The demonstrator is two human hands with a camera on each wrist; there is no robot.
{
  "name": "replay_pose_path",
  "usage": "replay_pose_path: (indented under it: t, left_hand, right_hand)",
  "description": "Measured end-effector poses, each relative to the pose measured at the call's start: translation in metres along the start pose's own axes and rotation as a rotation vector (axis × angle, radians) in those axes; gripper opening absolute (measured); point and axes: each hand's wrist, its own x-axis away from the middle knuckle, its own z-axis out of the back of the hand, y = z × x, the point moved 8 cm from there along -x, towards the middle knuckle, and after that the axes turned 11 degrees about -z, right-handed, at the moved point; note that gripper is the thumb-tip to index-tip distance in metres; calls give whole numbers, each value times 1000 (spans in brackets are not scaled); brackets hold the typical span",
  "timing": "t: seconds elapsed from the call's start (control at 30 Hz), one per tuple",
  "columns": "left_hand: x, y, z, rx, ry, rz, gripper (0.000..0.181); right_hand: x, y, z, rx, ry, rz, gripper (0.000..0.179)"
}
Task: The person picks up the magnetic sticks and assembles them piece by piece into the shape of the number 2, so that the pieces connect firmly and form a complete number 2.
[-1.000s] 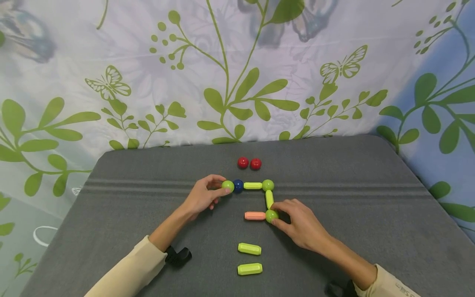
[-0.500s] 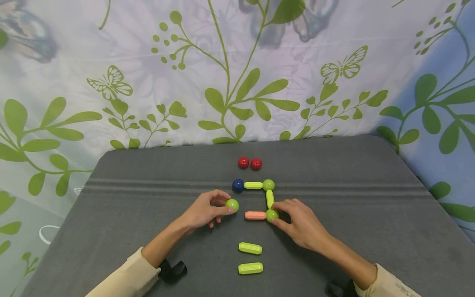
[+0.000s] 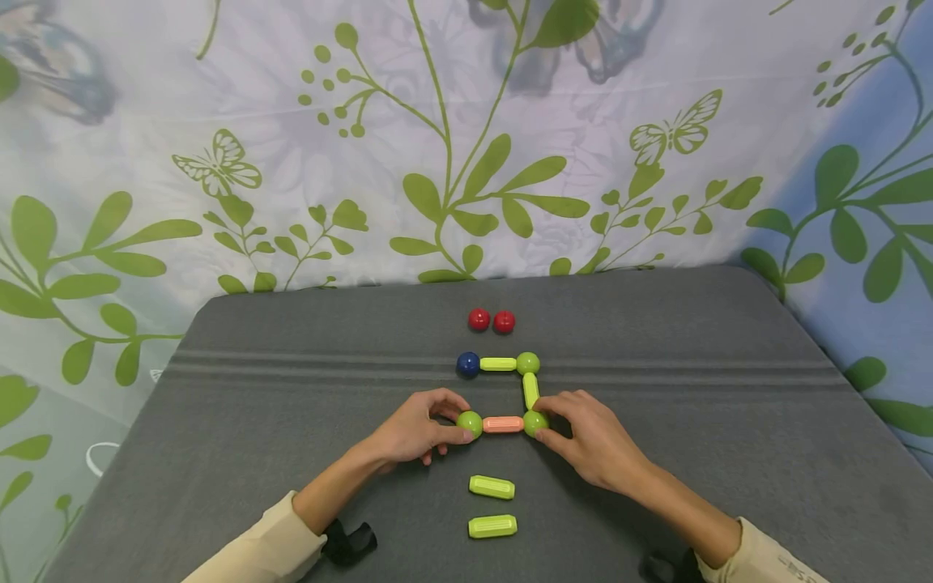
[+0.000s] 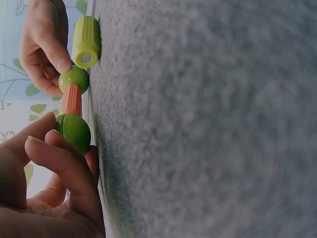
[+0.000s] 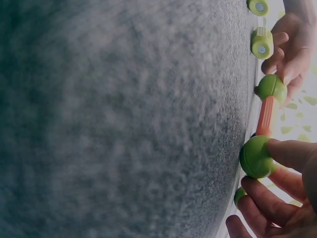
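My left hand (image 3: 415, 429) pinches a green ball (image 3: 470, 425) between thumb and fingers. The ball sits right at the left end of an orange rod (image 3: 503, 424). At that rod's other end, my right hand (image 3: 594, 437) grips a second green ball (image 4: 74, 79). From there a yellow-green rod (image 3: 530, 391) runs away from me to a green corner ball (image 3: 528, 363). Another yellow-green rod (image 3: 499, 364) leads left from the corner to a dark blue ball (image 3: 468, 364). Magnet-like discs show in the ends of the loose rods in the wrist views.
Two loose yellow-green rods, one farther (image 3: 492, 487) and one nearer (image 3: 492, 526), lie on the grey table (image 3: 291, 340) in front of me. Two red balls (image 3: 479, 319) sit behind the chain. A leaf-patterned cloth (image 3: 350, 162) hangs at the table's back edge.
My left hand has carried the green ball away from the blue ball, toward me and slightly right, to the orange rod's left end. My right hand has stayed in place.
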Motion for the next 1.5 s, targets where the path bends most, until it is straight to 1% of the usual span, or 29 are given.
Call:
replay_pose_path:
  t: [0.27,0.57,0.87,1.23,1.5]
  left_hand:
    - [1,2,0,-35,17,-7,36]
    - [0,2,-1,-52,16,-21,36]
    - [0,2,0,-70,26,-35,35]
    - [-1,2,1,-63,43,-30,37]
    - [0,1,2,-70,47,-28,37]
  right_hand:
    - [-1,-1,1,-5,2,6,28]
    - [0,-1,0,-3,-4,-8,28]
    - [0,-1,1,-2,4,-2,27]
    - [0,-2,2,-6,9,29,28]
    - [-1,-1,1,-5,6,18,28]
